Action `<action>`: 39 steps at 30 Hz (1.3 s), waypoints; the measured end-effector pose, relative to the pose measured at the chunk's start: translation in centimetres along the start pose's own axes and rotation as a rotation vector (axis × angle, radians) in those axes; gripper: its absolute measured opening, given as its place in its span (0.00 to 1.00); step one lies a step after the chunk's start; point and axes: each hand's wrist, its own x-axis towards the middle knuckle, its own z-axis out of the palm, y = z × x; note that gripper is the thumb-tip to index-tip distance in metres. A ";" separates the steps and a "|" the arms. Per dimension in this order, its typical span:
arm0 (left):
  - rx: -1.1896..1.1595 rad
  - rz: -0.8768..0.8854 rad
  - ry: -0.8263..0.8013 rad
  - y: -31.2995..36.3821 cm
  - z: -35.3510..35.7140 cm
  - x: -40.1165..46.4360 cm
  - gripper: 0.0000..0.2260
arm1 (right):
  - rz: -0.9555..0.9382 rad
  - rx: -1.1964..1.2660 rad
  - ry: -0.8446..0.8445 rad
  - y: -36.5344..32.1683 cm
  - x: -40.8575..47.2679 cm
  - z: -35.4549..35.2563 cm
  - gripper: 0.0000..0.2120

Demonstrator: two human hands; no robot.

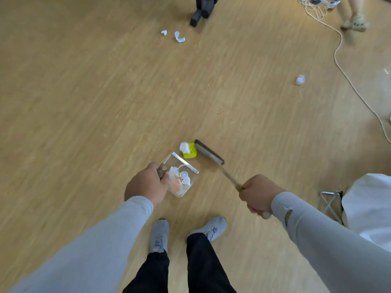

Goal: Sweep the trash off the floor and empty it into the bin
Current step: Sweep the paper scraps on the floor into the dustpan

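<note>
Wood-look floor (pixel 84 102), scattered paper; left hand (pixel 146 183) grips dustpan (pixel 182 176), right hand (pixel 259 194) grips broom (pixel 208 152).

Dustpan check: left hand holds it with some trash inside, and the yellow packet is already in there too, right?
Not quite. In the head view the yellow packet is on the floor just outside the dustpan lip, against the broom head. The left hand does hold the dustpan, with some trash inside.

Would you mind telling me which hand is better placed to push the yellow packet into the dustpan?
The right hand. It grips the broom handle, and the broom head sits right behind the yellow packet, which lies just off the dustpan's open lip. The left hand only holds the dustpan steady.
</note>
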 end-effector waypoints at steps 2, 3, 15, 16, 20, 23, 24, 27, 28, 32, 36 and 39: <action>-0.014 0.001 -0.006 0.2 0.1 -0.2 0.12 | -0.045 -0.020 -0.042 1.4 -1.1 -1.9 0.11; -0.018 0.000 -0.009 0.2 0.1 -0.3 0.13 | -0.055 0.010 -0.055 2.1 -1.5 -3.2 0.11; -0.020 -0.014 -0.013 -0.5 -0.2 -0.9 0.11 | -0.137 0.011 0.041 2.1 -2.0 -4.8 0.11; -0.022 -0.010 -0.018 -0.6 -0.4 -1.2 0.12 | -0.127 0.059 0.054 2.7 -2.2 -4.7 0.10; 0.020 0.064 -0.046 0.3 -1.6 -2.3 0.09 | -0.081 0.277 0.092 6.0 -4.1 -5.1 0.09; 0.044 0.120 -0.039 2.8 -2.9 -2.7 0.09 | -0.039 0.406 0.137 8.7 -5.8 -6.0 0.08; 0.040 0.137 -0.032 3.8 -3.2 -2.8 0.09 | -0.020 0.450 0.149 9.6 -6.4 -6.3 0.09; 0.056 0.171 -0.010 7.0 -4.2 -2.8 0.11 | 0.030 0.649 0.175 12.7 -7.7 -7.6 0.11; 0.064 0.183 -0.007 8.1 -4.4 -2.7 0.11 | 0.051 0.720 0.190 13.8 -8.1 -8.1 0.10; 0.061 0.240 -0.008 13.1 -4.5 -3.1 0.09 | 0.101 0.943 0.210 18.8 -9.1 -10.2 0.06; 0.068 0.293 0.007 18.4 -4.2 -3.3 0.12 | 0.117 1.065 0.195 23.1 -8.5 -11.9 0.04; 0.081 0.325 0.011 21.9 -3.7 -3.1 0.12 | 0.119 1.129 0.193 24.6 -7.8 -13.7 0.03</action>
